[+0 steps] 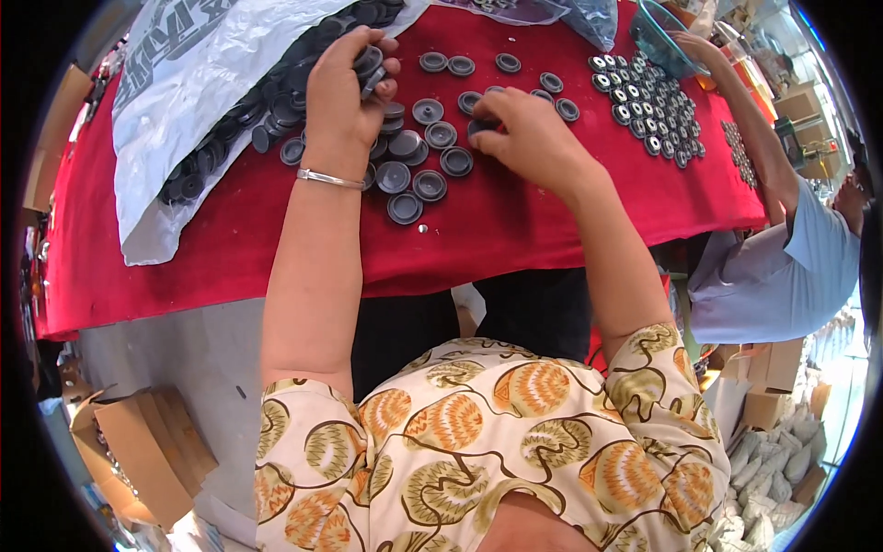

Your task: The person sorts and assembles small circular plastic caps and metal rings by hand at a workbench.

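My left hand (348,97) is closed around a few dark grey round plastic caps (369,63), above the left part of the red-covered table. A metal bangle (329,178) circles that wrist. To its right, my right hand (529,133) pinches a dark cap (478,127) between thumb and fingers, partly hidden by them. Between and below both hands lie several loose grey caps (430,185), mostly with their hollow side up. More caps (461,65) are spread singly or in pairs beyond the right hand.
A white plastic bag (147,216) at the left spills a heap of dark caps (285,109). At the right, caps with pale ring centres (644,106) stand in a tight cluster. Beyond them another person's hand (696,51) touches a teal basket (655,37). Cardboard boxes (152,442) stand on the floor.
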`<state>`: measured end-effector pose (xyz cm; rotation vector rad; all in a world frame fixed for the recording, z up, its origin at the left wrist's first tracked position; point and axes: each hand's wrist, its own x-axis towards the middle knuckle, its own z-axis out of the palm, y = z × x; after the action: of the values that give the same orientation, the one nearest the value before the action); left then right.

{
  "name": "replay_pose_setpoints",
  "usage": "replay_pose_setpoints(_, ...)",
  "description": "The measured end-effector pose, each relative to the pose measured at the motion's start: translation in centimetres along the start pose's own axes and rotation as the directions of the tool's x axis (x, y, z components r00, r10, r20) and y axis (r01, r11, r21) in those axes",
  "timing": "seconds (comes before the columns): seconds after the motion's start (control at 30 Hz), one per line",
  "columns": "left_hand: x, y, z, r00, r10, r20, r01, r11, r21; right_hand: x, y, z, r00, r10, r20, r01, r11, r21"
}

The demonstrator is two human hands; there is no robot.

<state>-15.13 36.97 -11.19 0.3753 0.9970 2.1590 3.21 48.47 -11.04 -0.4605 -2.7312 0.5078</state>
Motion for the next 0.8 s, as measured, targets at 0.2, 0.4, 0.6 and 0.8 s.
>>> replay_pose_setpoints(0.2, -0.2, 0.9, 0.1, 0.940, -0.254, 0.228, 0.234, 0.966, 0.112, 6.1, -2.0, -1.2, 0.976, -0.022, -0.219, 0.084, 0.958, 0.275)
replay_pose_setpoints(0.4, 0.3, 1.7, -1.3, 0.990, -0.112, 0.086, 0.112, 0.994, 0.000, 8.4, -5.0, -0.3, 0.993, -0.066, -0.093, 0.109, 0.799, 0.591)
replay_pose_setpoints(0.6, 0.7, 2.8, -1.8, 0.992, 0.121, -0.019, -0.121, 0.941, -0.317, 9.1, -2.3, 2.5, 0.966, -0.140, -0.215, 0.238, 0.807, 0.541)
replay_pose_setpoints(0.8, 0.9, 2.9, -2.6, 0.997, 0.068, -0.043, -0.079, 0.916, -0.392, 7.8, -1.6, 3.7, 0.942, -0.328, 0.078, 0.319, 0.941, 0.110)
